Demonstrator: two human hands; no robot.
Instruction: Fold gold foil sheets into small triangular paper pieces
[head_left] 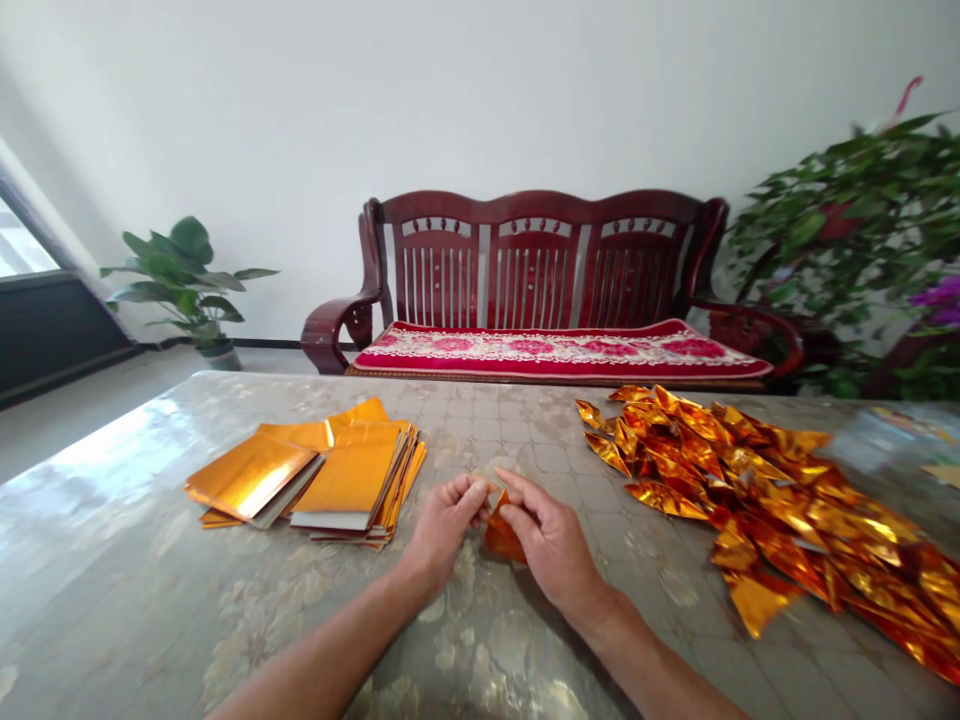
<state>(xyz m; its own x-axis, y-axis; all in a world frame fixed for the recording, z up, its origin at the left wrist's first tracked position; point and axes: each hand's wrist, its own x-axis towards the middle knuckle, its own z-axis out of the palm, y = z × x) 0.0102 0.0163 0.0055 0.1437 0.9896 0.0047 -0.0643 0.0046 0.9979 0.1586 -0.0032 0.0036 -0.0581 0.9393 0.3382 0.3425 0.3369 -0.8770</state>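
Note:
Between my two hands is a small piece of folded gold foil paper [504,535], standing just above the table. My right hand [551,535] pinches it between thumb and fingers, with the index finger stretched out. My left hand [450,525] is closed at the paper's left edge, its thumb and fingertips pressed together there. To the left lie stacks of flat gold foil paper sheets [349,475], some showing pale undersides. On the right spreads a large heap of folded gold foil pieces [720,460], pointed and crumpled in shape.
The table [405,660] has a patterned, shiny cover. Clear plastic packaging [892,440] lies at its right, behind the heap. Beyond the table stand a dark red wooden bench [529,265] with a floral cushion [555,350], a potted plant [187,275] and leafy greenery [862,230].

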